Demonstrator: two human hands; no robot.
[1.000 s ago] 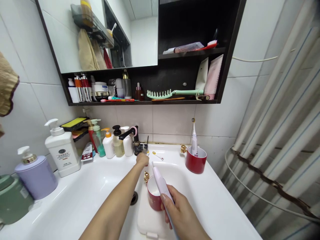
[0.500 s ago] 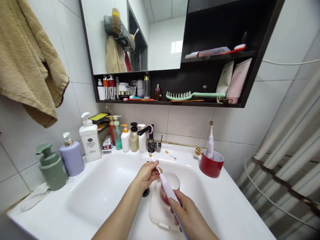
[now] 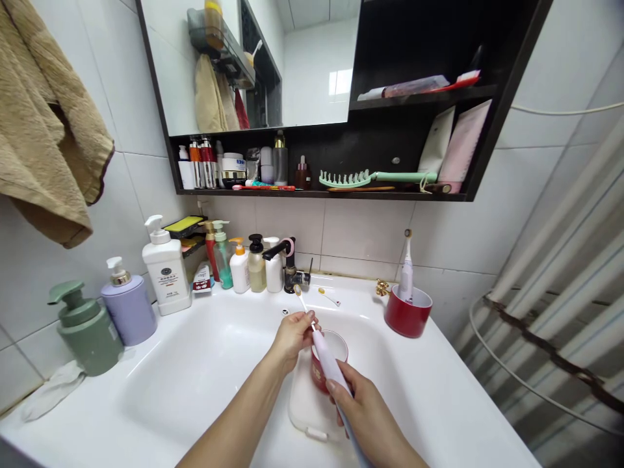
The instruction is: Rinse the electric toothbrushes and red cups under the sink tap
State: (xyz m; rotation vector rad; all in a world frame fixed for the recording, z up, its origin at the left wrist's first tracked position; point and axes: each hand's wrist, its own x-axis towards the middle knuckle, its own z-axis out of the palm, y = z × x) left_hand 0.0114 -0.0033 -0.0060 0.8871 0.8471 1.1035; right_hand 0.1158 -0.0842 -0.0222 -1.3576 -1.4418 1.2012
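Observation:
My right hand [image 3: 358, 396] is wrapped round the pale pink-lilac handle of an electric toothbrush [image 3: 326, 359], which points up and away. At its upper end my left hand [image 3: 296, 335] pinches a white brush head [image 3: 303, 299] with brownish bristles, and the head's base meets the handle's tip. Behind and below the handle, a red cup [image 3: 319, 377] with a white inside stands on a white lidded case [image 3: 305, 409] in the sink. Another small brush head [image 3: 329, 297] lies on the sink's back ledge, right of the black faucet [image 3: 288, 263].
A red cup [image 3: 408, 317] holding a second electric toothbrush [image 3: 406, 276] stands on the right ledge. Pump bottles line the back and left, among them a purple one [image 3: 129, 309] and a green one [image 3: 90, 335]. Above hangs a dark mirror cabinet [image 3: 312, 194]. White pipes are at right.
The brush head in my left hand has come onto the handle's tip, where a bare metal-looking end showed before. The camera view has shifted slightly.

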